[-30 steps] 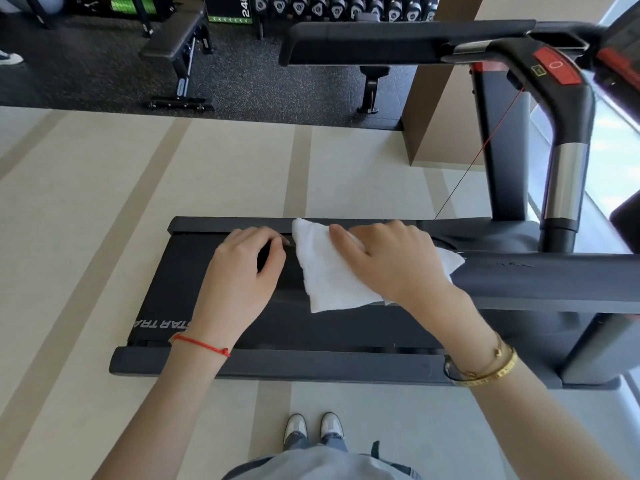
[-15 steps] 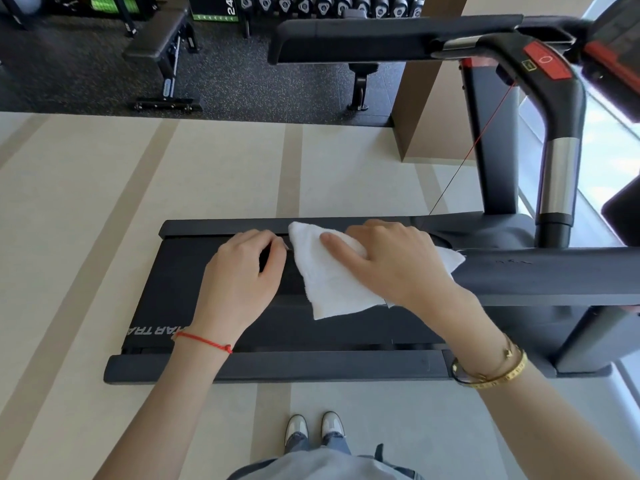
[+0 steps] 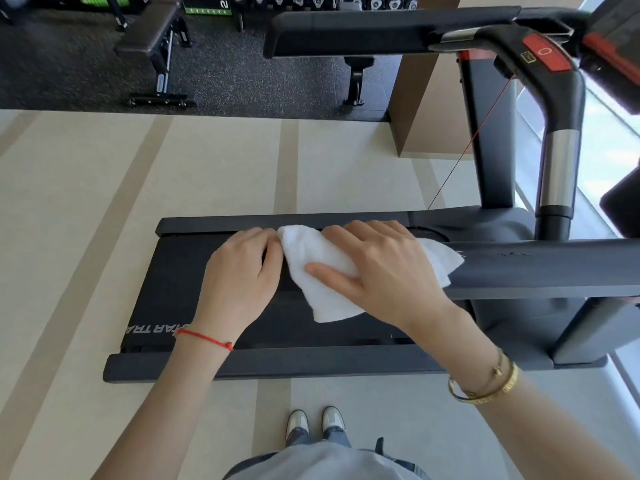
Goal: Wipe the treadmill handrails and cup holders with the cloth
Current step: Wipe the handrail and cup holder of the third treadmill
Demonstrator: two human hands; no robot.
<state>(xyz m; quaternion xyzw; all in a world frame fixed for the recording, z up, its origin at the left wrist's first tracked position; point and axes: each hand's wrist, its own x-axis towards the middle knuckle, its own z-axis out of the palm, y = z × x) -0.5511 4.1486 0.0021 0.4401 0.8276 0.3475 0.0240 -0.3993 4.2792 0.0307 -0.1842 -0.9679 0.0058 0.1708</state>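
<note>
A white cloth point(image 3: 329, 303) is draped over the left end of the near handrail point(image 3: 536, 268), a thick dark bar that runs in from the right. My right hand point(image 3: 384, 268) lies on top of the cloth and wraps it onto the bar, thumb spread toward me. My left hand point(image 3: 242, 275) sits just left of it, fingers curled, pinching the cloth's left corner. The far handrail point(image 3: 381, 32) crosses the top of the view. No cup holder can be made out.
The treadmill belt point(image 3: 180, 289) lies below my hands, side-on to me. A curved upright with a red stop button point(image 3: 547, 57) and a thin red cord point(image 3: 467, 150) stands at right. A weight bench point(image 3: 152, 39) and a brown pillar point(image 3: 433, 116) are behind.
My right hand has shifted a little left along the bar with the cloth, and its thumb has spread out. My left hand has barely moved.
</note>
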